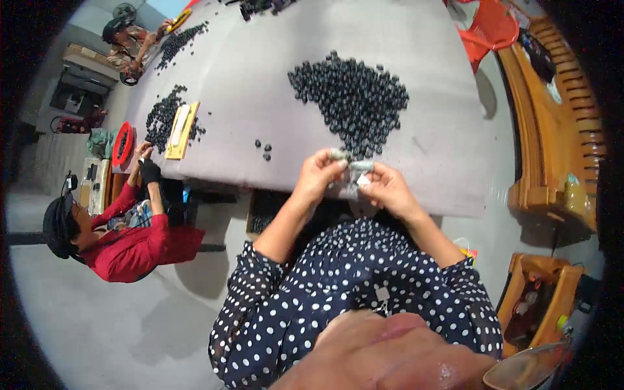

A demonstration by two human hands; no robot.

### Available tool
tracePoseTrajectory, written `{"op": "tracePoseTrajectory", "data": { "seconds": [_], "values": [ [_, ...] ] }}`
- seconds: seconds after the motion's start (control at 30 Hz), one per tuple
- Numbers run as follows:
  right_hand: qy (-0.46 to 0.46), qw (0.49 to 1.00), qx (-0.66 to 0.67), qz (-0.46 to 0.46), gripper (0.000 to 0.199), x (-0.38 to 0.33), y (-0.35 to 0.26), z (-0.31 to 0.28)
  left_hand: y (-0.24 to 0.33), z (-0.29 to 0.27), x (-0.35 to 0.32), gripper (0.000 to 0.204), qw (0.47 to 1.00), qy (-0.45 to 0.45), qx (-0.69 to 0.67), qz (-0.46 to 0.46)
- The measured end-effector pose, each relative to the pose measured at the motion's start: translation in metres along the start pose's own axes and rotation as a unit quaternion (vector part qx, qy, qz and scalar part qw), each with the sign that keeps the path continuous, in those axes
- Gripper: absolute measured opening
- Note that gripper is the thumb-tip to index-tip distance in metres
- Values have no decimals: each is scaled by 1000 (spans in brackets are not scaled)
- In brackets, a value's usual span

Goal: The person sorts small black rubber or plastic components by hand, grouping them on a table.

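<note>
My left hand (320, 172) and my right hand (389, 187) come together at the table's near edge, just below a large heap of small dark round pieces (354, 101). Pale grey-green wraps (361, 166) cover some fingertips. Both hands are closed in a pinch. Between thumb and fingers of the right one shows a small whitish scrap (363, 181), possibly thin plastic. Whatever the left fingers hold is too small to make out. A few loose dark pieces (263, 149) lie to the left of my hands.
At left, a co-worker in red (140, 240) handles dark pieces beside a yellow board (182, 130) and a red basin (123, 144). Another person (130, 45) works at the far left. Wooden furniture (546, 117) stands right of the grey table (240, 97). An open drawer (263, 211) sits below the edge.
</note>
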State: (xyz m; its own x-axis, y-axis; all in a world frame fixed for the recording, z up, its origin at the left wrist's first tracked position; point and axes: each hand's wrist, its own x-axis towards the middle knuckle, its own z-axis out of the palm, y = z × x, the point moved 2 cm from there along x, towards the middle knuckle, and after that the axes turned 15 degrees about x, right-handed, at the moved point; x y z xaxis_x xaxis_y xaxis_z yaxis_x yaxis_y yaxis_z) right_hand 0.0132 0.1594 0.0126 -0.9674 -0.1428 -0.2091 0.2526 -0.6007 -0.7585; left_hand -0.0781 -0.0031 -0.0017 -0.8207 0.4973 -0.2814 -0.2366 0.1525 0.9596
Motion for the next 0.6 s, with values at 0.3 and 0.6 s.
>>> {"op": "tracePoseTrajectory", "data": {
  "seconds": [0.3, 0.6],
  "values": [
    [-24, 998, -51, -19, 32, 3, -6, 14, -1, 14, -18, 15, 978, -68, -192, -37],
    [-52, 996, -70, 24, 34, 8, -1, 14, -17, 3, -26, 19, 946, -125, -290, -68]
  ]
}}
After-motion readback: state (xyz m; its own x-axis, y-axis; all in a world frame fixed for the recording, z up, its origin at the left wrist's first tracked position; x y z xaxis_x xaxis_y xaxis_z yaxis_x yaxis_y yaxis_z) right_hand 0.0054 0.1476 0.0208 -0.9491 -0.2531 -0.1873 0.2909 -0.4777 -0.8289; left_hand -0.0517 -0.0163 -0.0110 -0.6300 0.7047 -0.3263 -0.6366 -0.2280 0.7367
